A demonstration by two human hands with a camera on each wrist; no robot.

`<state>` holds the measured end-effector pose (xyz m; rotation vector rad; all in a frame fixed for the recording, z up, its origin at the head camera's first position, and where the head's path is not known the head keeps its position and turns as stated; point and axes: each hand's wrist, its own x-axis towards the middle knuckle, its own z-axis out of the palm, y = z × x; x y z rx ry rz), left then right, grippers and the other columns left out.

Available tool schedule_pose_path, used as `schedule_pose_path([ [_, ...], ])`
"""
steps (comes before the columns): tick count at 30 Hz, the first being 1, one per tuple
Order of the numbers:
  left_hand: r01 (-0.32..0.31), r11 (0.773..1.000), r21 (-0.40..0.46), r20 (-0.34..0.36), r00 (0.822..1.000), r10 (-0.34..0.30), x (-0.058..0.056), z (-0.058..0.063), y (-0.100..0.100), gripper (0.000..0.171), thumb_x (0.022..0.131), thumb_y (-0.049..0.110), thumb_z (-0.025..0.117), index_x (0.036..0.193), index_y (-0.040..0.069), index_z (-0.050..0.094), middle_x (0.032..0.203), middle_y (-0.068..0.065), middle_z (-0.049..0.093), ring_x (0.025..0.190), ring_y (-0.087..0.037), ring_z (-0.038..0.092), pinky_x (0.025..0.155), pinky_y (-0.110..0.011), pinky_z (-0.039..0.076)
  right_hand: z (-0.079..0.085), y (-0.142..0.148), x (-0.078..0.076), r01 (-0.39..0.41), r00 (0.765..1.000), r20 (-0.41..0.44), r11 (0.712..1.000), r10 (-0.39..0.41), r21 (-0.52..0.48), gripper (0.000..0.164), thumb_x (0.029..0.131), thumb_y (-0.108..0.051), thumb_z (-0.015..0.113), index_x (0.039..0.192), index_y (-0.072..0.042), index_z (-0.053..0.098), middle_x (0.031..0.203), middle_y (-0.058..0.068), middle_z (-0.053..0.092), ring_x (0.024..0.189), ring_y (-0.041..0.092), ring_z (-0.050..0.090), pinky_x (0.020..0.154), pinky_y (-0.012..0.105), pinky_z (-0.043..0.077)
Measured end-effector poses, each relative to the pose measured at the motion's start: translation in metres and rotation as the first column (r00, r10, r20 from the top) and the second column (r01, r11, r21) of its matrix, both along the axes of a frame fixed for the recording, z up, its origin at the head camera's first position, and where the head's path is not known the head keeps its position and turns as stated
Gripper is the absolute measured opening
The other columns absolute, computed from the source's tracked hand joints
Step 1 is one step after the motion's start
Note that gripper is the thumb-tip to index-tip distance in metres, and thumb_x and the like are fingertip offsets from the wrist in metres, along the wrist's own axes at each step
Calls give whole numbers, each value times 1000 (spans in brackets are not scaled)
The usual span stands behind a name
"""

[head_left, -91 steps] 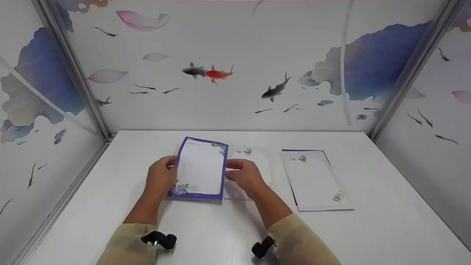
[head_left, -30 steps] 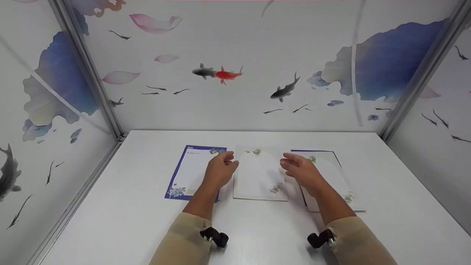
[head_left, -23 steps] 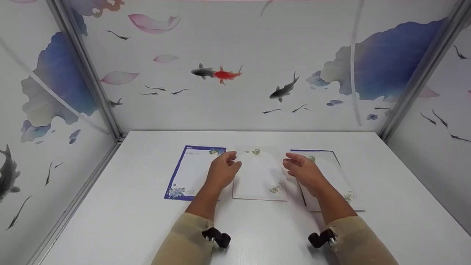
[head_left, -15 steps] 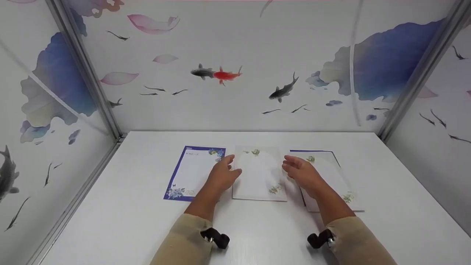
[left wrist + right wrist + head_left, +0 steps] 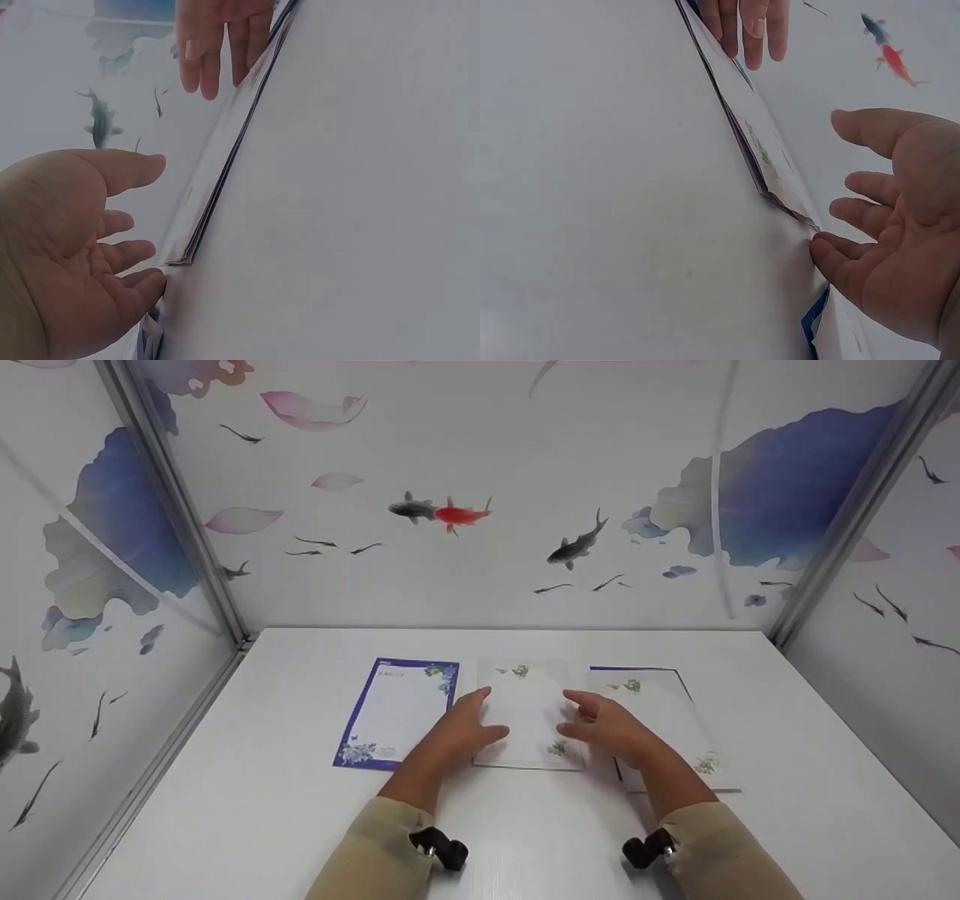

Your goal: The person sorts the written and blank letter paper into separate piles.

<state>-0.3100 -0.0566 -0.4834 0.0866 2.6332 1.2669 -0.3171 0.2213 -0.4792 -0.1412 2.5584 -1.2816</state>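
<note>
In the head view, a thin stack of pale letter paper (image 5: 525, 712) with small green-and-beige flower prints lies mid-table. My left hand (image 5: 459, 729) reaches over its left side, thumb and fingers spread. Opposite, my right hand (image 5: 611, 729) is likewise spread at the right side, its fingertips over the paper. Both palms face inward, and neither hand grips anything. Seen low in the left wrist view, the stack (image 5: 217, 157) shows several layered edges beside the little finger. The right wrist view shows the stack's near corner (image 5: 769, 176) close to the right little finger.
Left of the stack lies a blue-bordered letter sheet (image 5: 401, 705) with blue flowers, partly behind the left hand. On the right is another paper stack (image 5: 664, 727), a blue edge peeking out at its back. Decorated white panels (image 5: 480, 585) enclose the white table (image 5: 525, 840).
The blue-bordered sheet, held up by both hands earlier, now lies flat at left. The hands have moved right to the middle stack and, since half a second ago, reached lower and inward over its sides.
</note>
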Motion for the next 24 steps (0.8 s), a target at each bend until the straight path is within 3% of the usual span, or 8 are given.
schedule_pose_path([
  [6, 138, 979, -148, -12, 990, -141, 0, -1, 2, 89, 93, 46, 81, 168, 28, 37, 180, -1, 26, 169, -30, 21, 136, -55, 21, 0, -7, 2, -111, 994, 18, 982, 110, 154, 79, 92, -46, 84, 162, -39, 47, 179, -2, 28, 168, 37, 19, 132, 69, 19],
  [10, 193, 952, -239, -4, 980, -199, 1, -3, 3, 84, 95, 48, 77, 167, 25, 39, 181, -1, 24, 170, -29, 16, 137, -55, 20, -2, -9, 4, -194, 980, 3, 952, 199, 237, 75, 95, -43, 81, 162, -35, 48, 180, -4, 24, 169, 36, 13, 134, 68, 15],
  [18, 232, 894, -383, -25, 965, -261, 8, 0, 8, 79, 97, 47, 74, 164, 18, 44, 180, -5, 26, 170, -30, 15, 137, -54, 23, -3, -16, 11, -238, 960, -39, 881, 277, 408, 70, 97, -31, 78, 161, -28, 50, 179, -1, 28, 170, 36, 9, 135, 66, 14],
  [24, 218, 895, -388, -25, 969, -247, 7, -2, 8, 80, 96, 47, 76, 164, 20, 45, 179, -4, 28, 169, -29, 18, 136, -53, 24, -2, -18, 11, -212, 967, -40, 883, 251, 419, 71, 96, -31, 81, 160, -27, 52, 178, -1, 32, 170, 36, 13, 135, 64, 16],
])
